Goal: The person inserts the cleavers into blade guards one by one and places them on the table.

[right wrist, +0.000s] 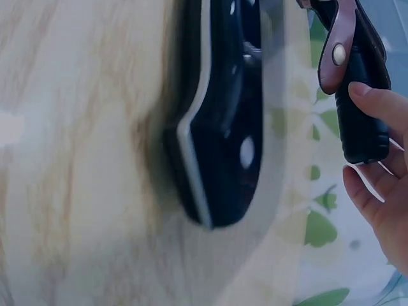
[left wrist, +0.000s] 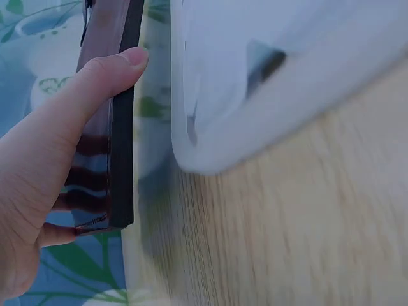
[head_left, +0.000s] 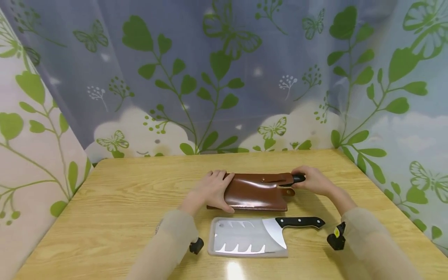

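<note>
A brown leather knife sheath (head_left: 257, 194) lies across the table, a black knife handle (right wrist: 363, 124) sticking out at its right end. My left hand (head_left: 214, 189) grips the sheath's left end, thumb along the near edge and fingers over the far side. With my right hand (head_left: 315, 181) I hold the black handle, the thumb on top of it in the right wrist view. Beside that handle hangs a leather strap with a snap button (right wrist: 339, 54). The blade inside the sheath is hidden.
Nearer to me lies a cleaver with a black riveted handle (head_left: 301, 222), its blade in a translucent plastic cover (head_left: 241, 237). The wooden table (head_left: 140, 186) ends at a curtain (head_left: 196, 77) printed with leaves and butterflies, which also hangs along both sides.
</note>
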### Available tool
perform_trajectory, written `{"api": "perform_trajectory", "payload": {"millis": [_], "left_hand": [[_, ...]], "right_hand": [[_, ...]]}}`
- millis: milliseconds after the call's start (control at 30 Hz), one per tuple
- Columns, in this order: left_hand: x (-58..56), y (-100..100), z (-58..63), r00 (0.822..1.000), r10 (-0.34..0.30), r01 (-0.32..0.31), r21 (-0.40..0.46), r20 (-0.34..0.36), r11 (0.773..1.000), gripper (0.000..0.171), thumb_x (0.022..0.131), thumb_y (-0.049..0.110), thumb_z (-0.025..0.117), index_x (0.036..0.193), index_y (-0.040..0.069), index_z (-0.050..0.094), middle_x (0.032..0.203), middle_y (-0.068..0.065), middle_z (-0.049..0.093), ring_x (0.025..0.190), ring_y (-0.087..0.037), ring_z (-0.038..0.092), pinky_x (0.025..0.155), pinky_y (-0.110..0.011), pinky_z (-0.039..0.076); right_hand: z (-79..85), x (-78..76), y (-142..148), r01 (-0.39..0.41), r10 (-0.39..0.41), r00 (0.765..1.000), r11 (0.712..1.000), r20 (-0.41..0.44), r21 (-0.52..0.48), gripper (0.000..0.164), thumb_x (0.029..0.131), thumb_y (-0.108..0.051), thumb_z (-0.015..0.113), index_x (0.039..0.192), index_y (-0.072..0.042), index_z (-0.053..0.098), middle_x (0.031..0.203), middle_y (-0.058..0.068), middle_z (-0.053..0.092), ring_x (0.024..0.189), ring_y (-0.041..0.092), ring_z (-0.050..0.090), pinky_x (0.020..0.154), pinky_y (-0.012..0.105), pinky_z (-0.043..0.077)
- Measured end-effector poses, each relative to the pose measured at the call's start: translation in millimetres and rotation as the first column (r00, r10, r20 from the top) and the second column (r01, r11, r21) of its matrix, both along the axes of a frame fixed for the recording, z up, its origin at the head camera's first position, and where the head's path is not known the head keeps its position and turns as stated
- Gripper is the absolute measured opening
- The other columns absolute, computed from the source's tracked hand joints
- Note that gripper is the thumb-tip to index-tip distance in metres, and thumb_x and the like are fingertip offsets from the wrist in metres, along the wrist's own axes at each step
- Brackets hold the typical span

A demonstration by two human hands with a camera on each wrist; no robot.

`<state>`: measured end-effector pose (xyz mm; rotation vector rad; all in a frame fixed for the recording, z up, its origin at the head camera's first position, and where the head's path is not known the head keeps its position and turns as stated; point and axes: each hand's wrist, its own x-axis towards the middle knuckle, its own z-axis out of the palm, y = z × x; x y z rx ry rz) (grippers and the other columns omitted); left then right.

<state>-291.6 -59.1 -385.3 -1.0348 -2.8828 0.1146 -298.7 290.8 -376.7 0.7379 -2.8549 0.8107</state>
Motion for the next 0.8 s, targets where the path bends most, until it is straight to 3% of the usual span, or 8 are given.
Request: {"api": "perform_trajectory", "payload": {"millis": [133,400,800], "left_hand": [[-2.8,5,-0.5,1.000,0.016,-0.016,-0.025,0.014,1.000,0.118,0.057,0.078,0.062,0.146,0.009,0.026,0.139,-0.018,0.036,0.126,-0.033,0.036,0.104,-0.046,0.029],[-3.1,11,-5.5,0.996,0.028,-0.021,-0.083,0.090,0.996,0.115,0.060,0.076,0.062,0.147,0.012,0.023,0.141,-0.016,0.035,0.127,-0.032,0.036,0.104,-0.044,0.030],[-2.8,10,-8.4,0.979,0.057,-0.048,-0.052,0.195,0.997,0.113,0.063,0.075,0.062,0.149,0.014,0.020,0.145,-0.016,0.030,0.132,-0.032,0.030,0.106,-0.048,0.025]], "right_hand": [[-2.6,-4.1,1,0.036,-0.035,0.998,0.999,0.057,-0.021,0.042,0.076,-0.010,0.074,0.110,0.009,0.060,0.106,0.021,0.061,0.098,0.035,0.055,0.083,0.048,0.044],[-12.9,-6.7,3,0.035,-0.037,0.993,0.999,0.113,0.021,0.037,0.074,-0.011,0.076,0.104,0.004,0.064,0.096,0.012,0.064,0.083,0.021,0.056,0.071,0.035,0.046],[-19.0,-10.4,4,0.034,-0.038,0.990,0.999,0.136,0.034,0.040,0.077,-0.011,0.073,0.110,0.008,0.060,0.101,0.019,0.062,0.088,0.027,0.056,0.075,0.041,0.046]]}}
